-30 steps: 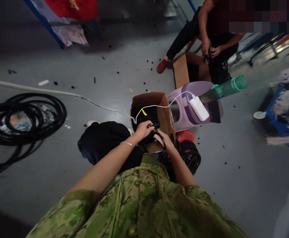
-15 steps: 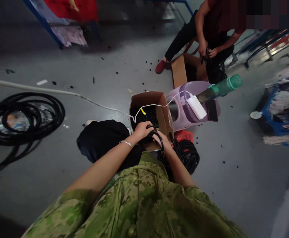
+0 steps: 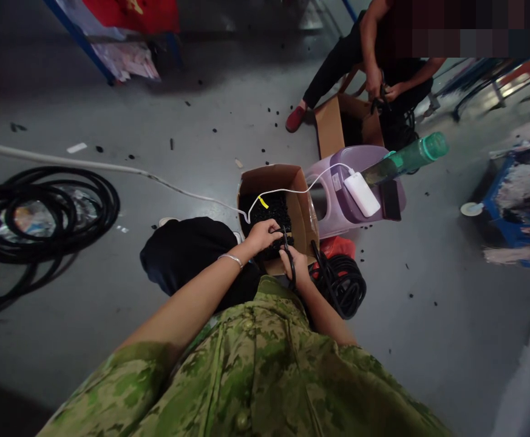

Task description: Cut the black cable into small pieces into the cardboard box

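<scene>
My right hand (image 3: 299, 266) is closed around a pair of scissors (image 3: 291, 277) with black handles, its blades pointing up and away from me. Just left of the blades, my left hand (image 3: 261, 237) is pinched at the fingertips; what it grips there, if anything, is too small and dark to name. Both hands are over an open cardboard box (image 3: 305, 221) in front of my body. Many small black pieces (image 3: 271, 212) lie inside the box. A white cable (image 3: 287, 192) with a yellow tag crosses above it.
Right of the box stands a purple stool (image 3: 328, 212) bearing a white power bank (image 3: 362, 194) and a green bottle (image 3: 410, 156). Black tubing is coiled nearby (image 3: 344, 288) and at far left (image 3: 46, 252). A co-worker (image 3: 374, 73) sits behind another box (image 3: 331, 130).
The scissors have turned and their blades now show more clearly between my hands. My right hand has shifted slightly downward; my left hand stays nearly in place. The view has moved a little.
</scene>
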